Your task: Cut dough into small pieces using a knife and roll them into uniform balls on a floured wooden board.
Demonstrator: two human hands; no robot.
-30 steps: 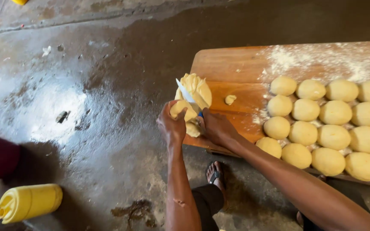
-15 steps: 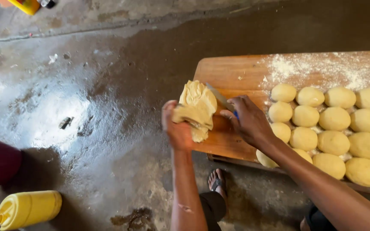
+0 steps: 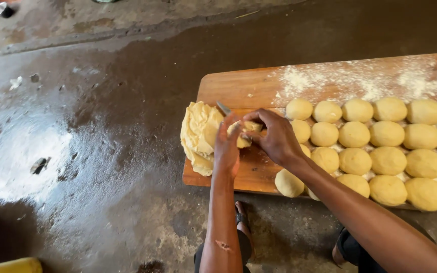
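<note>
A big lump of pale yellow dough point(image 3: 200, 134) lies at the left end of a long wooden board point(image 3: 244, 86). My left hand point(image 3: 227, 149) and my right hand point(image 3: 277, 137) meet just right of it, both closed around a small piece of dough point(image 3: 245, 132). A knife blade point(image 3: 223, 107) pokes out behind the fingers, beside the lump; which hand holds it is hidden. Several rows of round dough balls point(image 3: 389, 136) fill the board to the right of my hands.
Loose flour point(image 3: 350, 78) dusts the far side of the board. The board rests on a wet, dark concrete floor point(image 3: 77, 141). A yellow container point(image 3: 11, 266) shows at the bottom left corner. My sandalled foot point(image 3: 241, 222) is below the board's near edge.
The large dough lump, held up in my left hand before, now lies on the board's left end. Both hands have come together on a small cut-off piece.
</note>
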